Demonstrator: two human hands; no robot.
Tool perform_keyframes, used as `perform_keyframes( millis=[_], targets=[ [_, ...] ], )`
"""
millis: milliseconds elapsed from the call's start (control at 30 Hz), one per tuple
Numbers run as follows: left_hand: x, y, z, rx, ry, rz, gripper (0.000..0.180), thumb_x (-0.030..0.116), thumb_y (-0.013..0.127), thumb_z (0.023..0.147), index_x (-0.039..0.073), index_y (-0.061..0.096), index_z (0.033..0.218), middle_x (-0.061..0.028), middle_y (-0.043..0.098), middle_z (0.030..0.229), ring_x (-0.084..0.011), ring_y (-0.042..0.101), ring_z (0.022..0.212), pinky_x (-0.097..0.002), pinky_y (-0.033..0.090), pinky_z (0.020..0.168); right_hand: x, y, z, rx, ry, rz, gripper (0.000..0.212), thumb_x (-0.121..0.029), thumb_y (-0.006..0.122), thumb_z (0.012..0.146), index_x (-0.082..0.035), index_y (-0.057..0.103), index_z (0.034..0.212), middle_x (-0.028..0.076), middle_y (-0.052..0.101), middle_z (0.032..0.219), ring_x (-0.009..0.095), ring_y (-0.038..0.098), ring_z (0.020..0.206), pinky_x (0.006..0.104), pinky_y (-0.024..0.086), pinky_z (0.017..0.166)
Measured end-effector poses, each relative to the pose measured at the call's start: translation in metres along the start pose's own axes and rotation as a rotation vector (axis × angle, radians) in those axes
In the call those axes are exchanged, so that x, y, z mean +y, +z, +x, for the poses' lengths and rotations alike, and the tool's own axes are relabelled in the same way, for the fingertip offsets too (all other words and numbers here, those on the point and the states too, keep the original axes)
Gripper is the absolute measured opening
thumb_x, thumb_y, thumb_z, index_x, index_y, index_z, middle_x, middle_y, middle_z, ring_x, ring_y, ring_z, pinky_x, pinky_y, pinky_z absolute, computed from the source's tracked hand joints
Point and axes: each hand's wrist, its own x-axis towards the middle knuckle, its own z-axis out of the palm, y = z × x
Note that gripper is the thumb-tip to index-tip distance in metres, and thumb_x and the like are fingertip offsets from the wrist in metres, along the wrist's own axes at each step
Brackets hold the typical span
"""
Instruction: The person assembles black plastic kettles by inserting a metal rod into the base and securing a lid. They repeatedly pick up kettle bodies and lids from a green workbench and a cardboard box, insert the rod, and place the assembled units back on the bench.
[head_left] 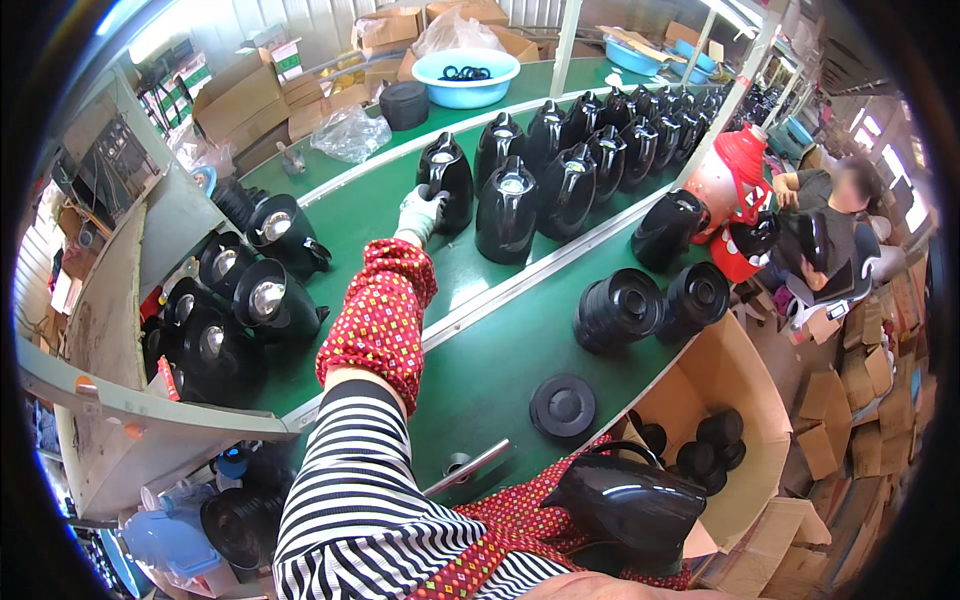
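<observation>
My left arm, in a striped sleeve with a red patterned oversleeve, reaches forward across the green bench. The gloved left hand (421,213) is closed on the near left side of a black thermos jug (452,182), the leftmost in rows of upright black jugs (507,215). Its fingertips are partly hidden against the jug. Close to my body at the lower right, another black jug (630,500) lies tilted against red patterned cloth. My right hand does not show. A round black disc (562,406) lies flat on the near bench strip, beside a metal rod (468,467).
Black jugs with silvery insides (266,298) lean at the left. Stacked black discs (618,310) stand right of centre. A cardboard box (757,440) holds black round parts. A blue basin (466,82) sits at the back. Another person (838,215) sits at the right.
</observation>
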Motion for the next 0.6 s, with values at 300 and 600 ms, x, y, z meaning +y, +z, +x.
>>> perform_keyframes(
  millis=[300,600],
  targets=[
    [-0.045,-0.001,-0.122,0.025,0.163,-0.205,0.054,0.009,0.078,0.094,0.009,0.057,0.143,-0.0008,0.064,0.080,-0.0073,0.056,0.060,-0.0268,0.046,0.053,0.012,-0.018,0.034,0.067,0.111,0.019,0.060,-0.035,0.056,0.109,0.002,0.041,0.154,0.021,0.053,0.153,0.032,0.059,0.135,0.0479,0.051,0.114],
    [-0.036,0.004,-0.103,0.048,0.245,-0.171,0.039,0.021,0.083,0.091,0.004,0.069,0.123,-0.0081,0.074,0.099,-0.0175,0.067,0.078,-0.0332,0.056,0.073,0.019,-0.024,0.045,0.057,0.140,0.063,0.059,-0.033,0.055,0.110,0.002,0.041,0.155,0.021,0.052,0.154,0.032,0.059,0.135,0.0469,0.051,0.114]
  ],
)
